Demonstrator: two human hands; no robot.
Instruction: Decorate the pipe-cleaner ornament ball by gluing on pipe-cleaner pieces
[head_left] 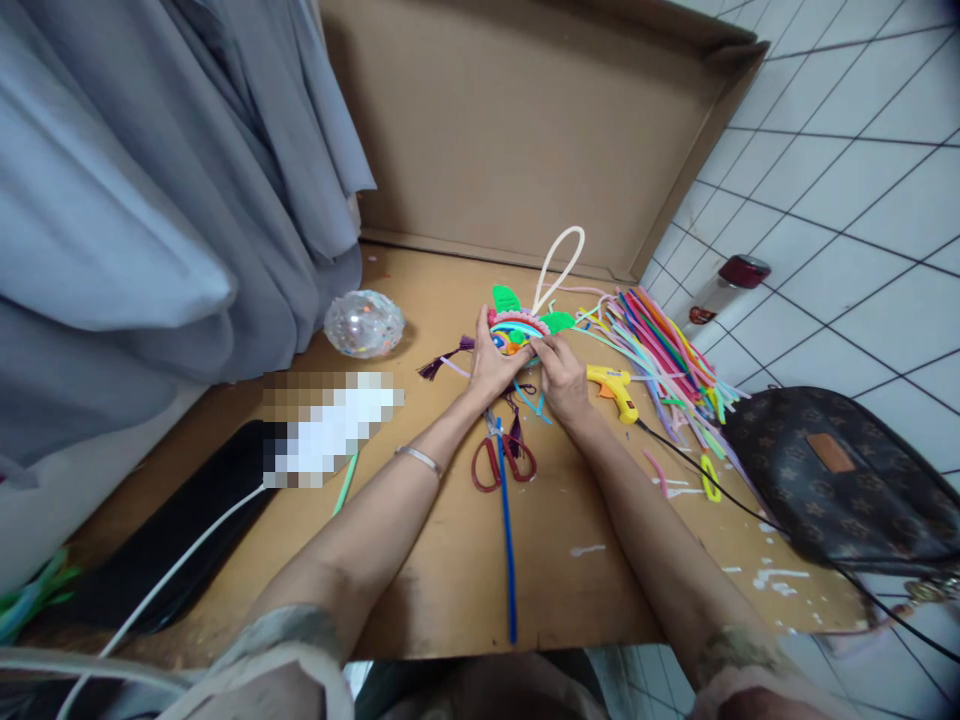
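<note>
Between my two hands is a colourful pipe-cleaner ornament [520, 324] with green leaf shapes and a cream loop rising from its top. My left hand [493, 366] grips its left side, the thumb lying across the front. At the lower right edge, my right hand [562, 380] pinches with bent fingers; the exact spot is partly hidden. Purple tassels [448, 357] stick out to the left and hang below. Just under my hands lie red-handled scissors [487, 468], with a dark blue pipe cleaner [508, 545] running from them toward the front edge.
A yellow glue gun [616, 390] with a black cord lies right of my hands, near a heap of coloured pipe cleaners [660, 345]. A brown patterned bag [840, 470] sits far right. Left are a clear ball [364, 324] and a black case [187, 530]. Cardboard [510, 130] stands behind.
</note>
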